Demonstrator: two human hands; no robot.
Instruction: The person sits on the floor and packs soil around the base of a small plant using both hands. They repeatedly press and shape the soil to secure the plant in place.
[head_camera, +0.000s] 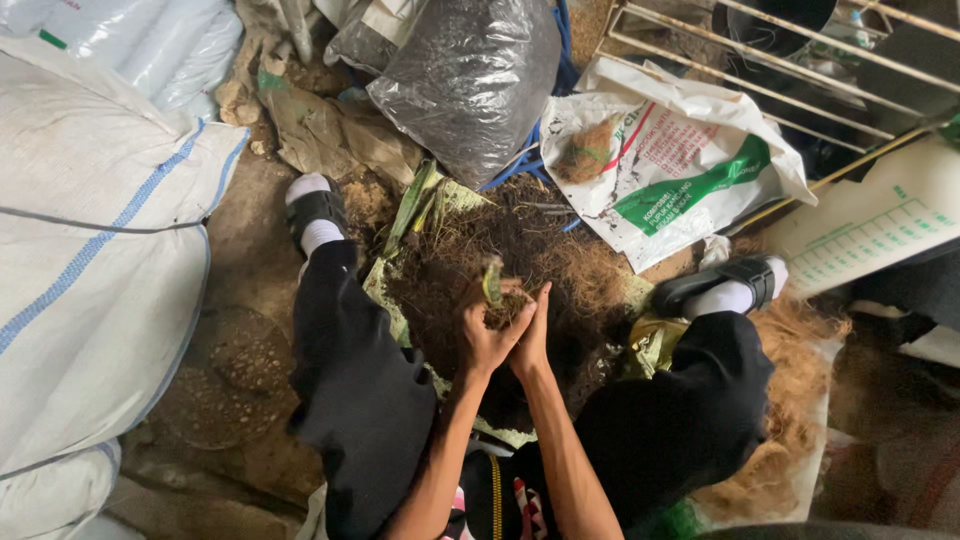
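I look down between my knees at a heap of dark soil and brown coconut fibre (520, 250) on the ground. My left hand (488, 335) and my right hand (533, 330) are pressed together over the heap, both cupped round a clump of fibre and soil (505, 312). A small green plant piece (492, 281) sticks up from the clump above my left fingers. Green leaves (420, 205) lie at the heap's far left edge.
Large white sacks (90, 260) fill the left side. A clear bag of dark soil (470, 80) lies behind the heap, a white and green printed bag (690, 170) to its right. Loose coconut fibre (790, 400) is piled by my right leg. Metal rails (780, 60) cross the top right.
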